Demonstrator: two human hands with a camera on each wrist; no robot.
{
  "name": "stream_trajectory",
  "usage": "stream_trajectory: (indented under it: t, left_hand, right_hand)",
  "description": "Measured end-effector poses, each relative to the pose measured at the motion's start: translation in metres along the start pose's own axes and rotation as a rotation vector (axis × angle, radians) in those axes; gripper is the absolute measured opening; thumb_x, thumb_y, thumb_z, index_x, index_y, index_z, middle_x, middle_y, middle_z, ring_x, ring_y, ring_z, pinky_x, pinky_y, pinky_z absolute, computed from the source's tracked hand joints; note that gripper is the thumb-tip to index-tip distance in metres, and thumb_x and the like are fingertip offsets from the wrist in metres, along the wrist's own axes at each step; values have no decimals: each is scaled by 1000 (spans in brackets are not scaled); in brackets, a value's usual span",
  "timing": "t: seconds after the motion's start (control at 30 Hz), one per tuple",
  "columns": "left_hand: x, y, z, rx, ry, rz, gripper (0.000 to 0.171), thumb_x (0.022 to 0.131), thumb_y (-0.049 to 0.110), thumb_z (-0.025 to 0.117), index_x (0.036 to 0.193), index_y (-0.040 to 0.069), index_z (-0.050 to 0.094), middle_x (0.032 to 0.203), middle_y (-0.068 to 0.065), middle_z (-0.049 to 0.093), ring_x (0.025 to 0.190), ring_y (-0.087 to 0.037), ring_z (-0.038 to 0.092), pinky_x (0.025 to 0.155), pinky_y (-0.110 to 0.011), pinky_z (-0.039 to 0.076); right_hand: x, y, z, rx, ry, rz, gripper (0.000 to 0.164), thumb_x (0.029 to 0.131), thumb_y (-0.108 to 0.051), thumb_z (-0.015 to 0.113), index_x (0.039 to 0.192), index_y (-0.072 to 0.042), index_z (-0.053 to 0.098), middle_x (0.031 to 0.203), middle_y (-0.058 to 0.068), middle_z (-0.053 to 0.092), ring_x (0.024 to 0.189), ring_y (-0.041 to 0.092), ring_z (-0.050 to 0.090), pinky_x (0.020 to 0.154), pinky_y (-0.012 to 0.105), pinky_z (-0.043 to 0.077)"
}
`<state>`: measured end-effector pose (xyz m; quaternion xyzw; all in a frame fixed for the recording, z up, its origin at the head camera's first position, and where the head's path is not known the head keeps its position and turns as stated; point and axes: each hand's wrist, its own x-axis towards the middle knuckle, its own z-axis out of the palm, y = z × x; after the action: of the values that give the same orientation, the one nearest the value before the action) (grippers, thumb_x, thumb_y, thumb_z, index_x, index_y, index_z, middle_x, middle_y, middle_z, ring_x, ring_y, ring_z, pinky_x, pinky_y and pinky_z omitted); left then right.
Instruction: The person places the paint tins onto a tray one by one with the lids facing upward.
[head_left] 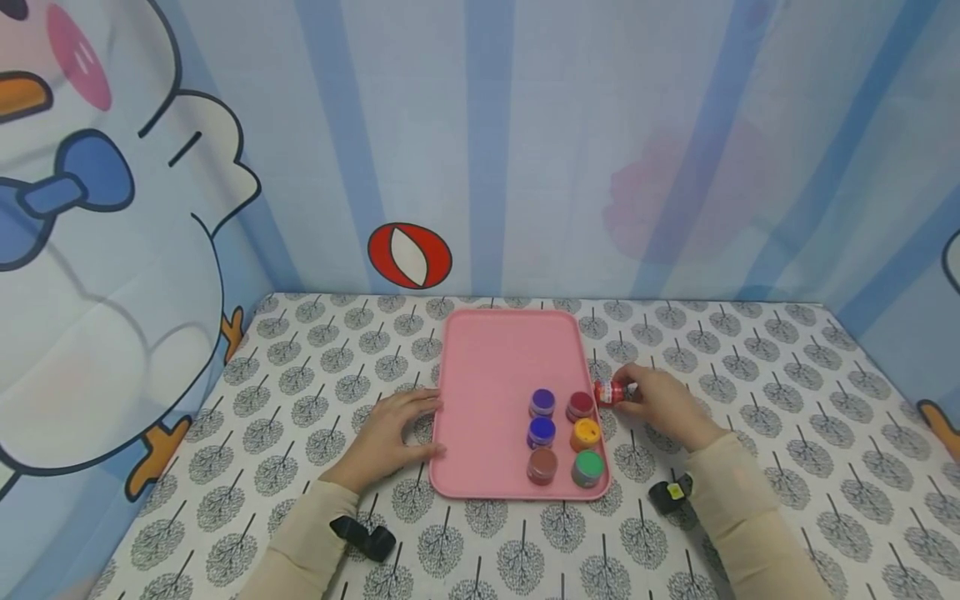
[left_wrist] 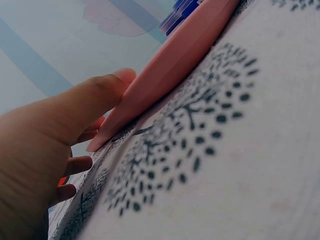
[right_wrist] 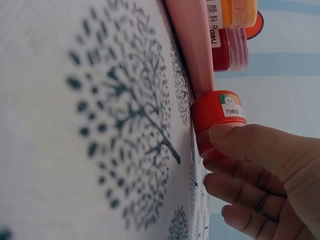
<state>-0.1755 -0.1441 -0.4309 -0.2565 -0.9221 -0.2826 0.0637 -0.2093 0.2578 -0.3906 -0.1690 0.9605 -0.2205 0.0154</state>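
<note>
My right hand [head_left: 663,404] pinches a small red paint jar [head_left: 607,392] by its lid end, just outside the right rim of the pink tray [head_left: 487,375]. In the right wrist view the red jar [right_wrist: 216,111] lies tipped on its side, its base toward the tray wall, with thumb and forefinger at the lid. Along the tray's left edge, my left hand [head_left: 386,437] rests with fingers spread and thumb tip touching the rim. Several paint jars stand on the tray's right part: purple [head_left: 542,402], dark red [head_left: 580,406], blue [head_left: 541,432], orange [head_left: 586,434], brown [head_left: 542,465] and green [head_left: 587,468].
A white cloth [head_left: 300,400] printed with dark trees covers the table. Behind it hangs a light blue striped backdrop [head_left: 555,150] with cartoon figures. A black wrist camera [head_left: 363,537] sits on the left sleeve, and another [head_left: 670,495] is on the right.
</note>
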Motion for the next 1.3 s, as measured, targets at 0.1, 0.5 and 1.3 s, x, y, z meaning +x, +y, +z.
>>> stream_trajectory:
  t: [0.1,0.5,1.3]
  left_hand:
    - [0,0,0,11,3,4,64,76,42,77,130,12,59,143,-5,52,134,-31,45,112,-58,32]
    - [-2,-1,-1,20,5,9,64,77,42,76,130,11,59,143,-6,53,133,-31,46,112,-57,33]
    - [0,-3,2,10,19,26,64,76,44,76,130,13,60,142,-5,53,133,-31,47,111,-58,34]
  right_hand:
    - [0,-2,-1,-6,-4,5,26,83,-15,72,105,-7,62,94,9,70,81,21,66,76,41,57]
    - [-2,-10,-6,-34,20,-1,25,81,-13,73,103,-11,62,78,0,64,67,10,53,61,25,44]
    - [-5,-19,-16,-71,65,-47,29,81,-13,74,107,-9,62,89,4,67,70,10,54,58,24,44]
